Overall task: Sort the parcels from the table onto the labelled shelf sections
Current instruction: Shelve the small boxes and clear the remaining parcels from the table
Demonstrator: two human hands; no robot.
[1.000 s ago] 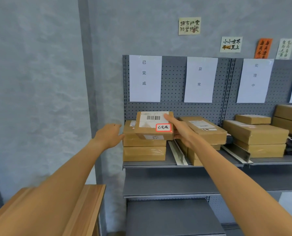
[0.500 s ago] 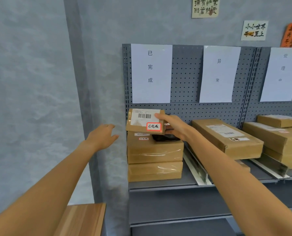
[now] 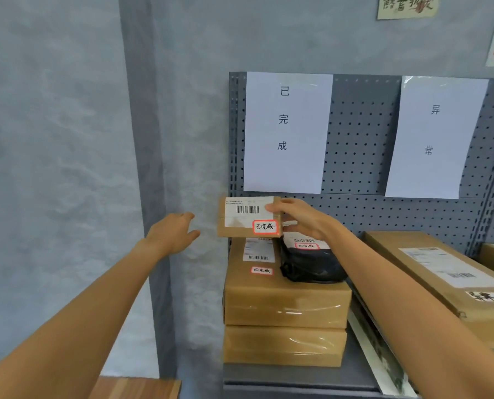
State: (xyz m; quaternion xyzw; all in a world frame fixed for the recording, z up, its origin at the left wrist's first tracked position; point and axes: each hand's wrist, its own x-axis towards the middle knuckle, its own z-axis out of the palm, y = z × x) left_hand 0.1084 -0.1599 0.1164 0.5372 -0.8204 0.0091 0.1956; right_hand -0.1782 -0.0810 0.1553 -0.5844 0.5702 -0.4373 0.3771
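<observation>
My right hand (image 3: pixel 300 217) grips a small cardboard parcel (image 3: pixel 240 218) by its right end; it bears a barcode label and a red-framed sticker. The parcel hangs over a stack of two brown boxes (image 3: pixel 286 306) in the leftmost shelf section, under the white paper sign (image 3: pixel 286 133). A black bagged parcel (image 3: pixel 312 264) lies on the stack's right side, just below my right hand. My left hand (image 3: pixel 172 233) floats left of the shelf with relaxed fingers, holding nothing, a short gap from the parcel.
A second paper sign (image 3: pixel 435 139) marks the neighbouring section, where a long flat box (image 3: pixel 441 280) lies. A white divider strip (image 3: pixel 378 358) separates the two sections. A wooden table corner (image 3: pixel 142 388) shows at the bottom left, against the grey wall.
I have come closer to the shelf. My right hand has carried the small parcel further over the left stack, and the black bagged parcel beneath it now shows fully. My left hand stays off the parcel.
</observation>
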